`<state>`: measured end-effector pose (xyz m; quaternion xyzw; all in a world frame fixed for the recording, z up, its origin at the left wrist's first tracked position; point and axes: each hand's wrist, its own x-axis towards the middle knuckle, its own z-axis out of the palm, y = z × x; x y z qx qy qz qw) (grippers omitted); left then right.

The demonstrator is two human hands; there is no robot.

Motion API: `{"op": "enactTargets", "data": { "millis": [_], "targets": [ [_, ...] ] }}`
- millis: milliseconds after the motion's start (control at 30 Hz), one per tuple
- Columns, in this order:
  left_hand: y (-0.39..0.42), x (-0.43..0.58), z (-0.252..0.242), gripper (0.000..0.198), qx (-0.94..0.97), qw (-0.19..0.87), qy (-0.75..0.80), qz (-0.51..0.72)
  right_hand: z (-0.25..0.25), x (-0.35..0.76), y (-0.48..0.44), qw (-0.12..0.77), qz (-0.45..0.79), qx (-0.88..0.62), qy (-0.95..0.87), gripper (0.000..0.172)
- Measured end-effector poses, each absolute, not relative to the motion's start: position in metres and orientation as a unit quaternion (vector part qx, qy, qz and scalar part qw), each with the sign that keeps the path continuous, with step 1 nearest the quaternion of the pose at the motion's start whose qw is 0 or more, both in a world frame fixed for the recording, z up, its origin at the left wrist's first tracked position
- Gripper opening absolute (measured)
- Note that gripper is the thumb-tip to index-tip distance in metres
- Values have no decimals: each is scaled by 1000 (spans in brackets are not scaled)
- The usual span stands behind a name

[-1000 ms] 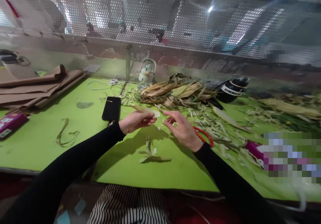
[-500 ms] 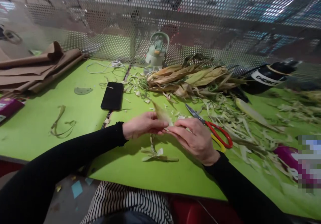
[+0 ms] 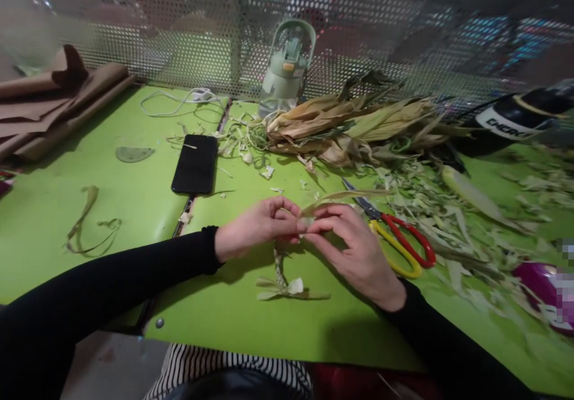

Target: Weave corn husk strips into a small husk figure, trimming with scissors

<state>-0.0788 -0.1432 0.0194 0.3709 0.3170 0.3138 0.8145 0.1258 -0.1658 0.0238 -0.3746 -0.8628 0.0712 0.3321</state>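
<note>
My left hand (image 3: 269,225) and my right hand (image 3: 350,241) meet above the green table, fingertips pinched close together. Between them is a pale corn husk strip (image 3: 345,195), whose free end sticks out to the right over my right fingers. A thin braided husk cord (image 3: 278,265) hangs down from under my left fingers and ends in loose husk tails (image 3: 293,292) on the table. Just right of my right hand lie scissors (image 3: 390,226) with one red and one yellow handle, blades partly under the strip's end.
Behind are a pile of dried corn husks (image 3: 350,125), a light green bottle (image 3: 287,74) and a black bottle (image 3: 511,119). Husk scraps (image 3: 417,197) cover the right side. A phone (image 3: 195,164), a white cable (image 3: 165,112) and brown paper (image 3: 49,110) are on the left.
The husk strip that stood upright between my hands now lies over to the right. Both hands stay pinched together. The camera view has shifted slightly.
</note>
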Motion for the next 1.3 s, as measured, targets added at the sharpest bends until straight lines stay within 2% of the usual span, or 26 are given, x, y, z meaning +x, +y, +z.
{"op": "enactTargets", "data": {
  "millis": [267, 533, 700, 1100, 1200, 1300],
  "targets": [
    [-152, -70, 13, 27, 404, 772, 320, 372, 19, 120, -176, 356, 100, -434, -822, 8],
    [-154, -69, 17, 33, 423, 765, 305, 378, 22, 117, -178, 393, 170, -452, -783, 6],
    [-153, -69, 14, 31, 381, 781, 298, 394, 19, 117, -180, 409, 266, -465, -739, 5],
    [-156, -67, 13, 34, 366, 784, 297, 405, 9, 114, -186, 480, 348, -447, -670, 46],
    [-157, -68, 17, 34, 358, 775, 318, 413, 13, 113, -185, 479, 335, -445, -678, 45],
    [-156, -70, 20, 33, 332, 794, 334, 385, 18, 119, -183, 471, 204, -424, -746, 33]
  ]
}}
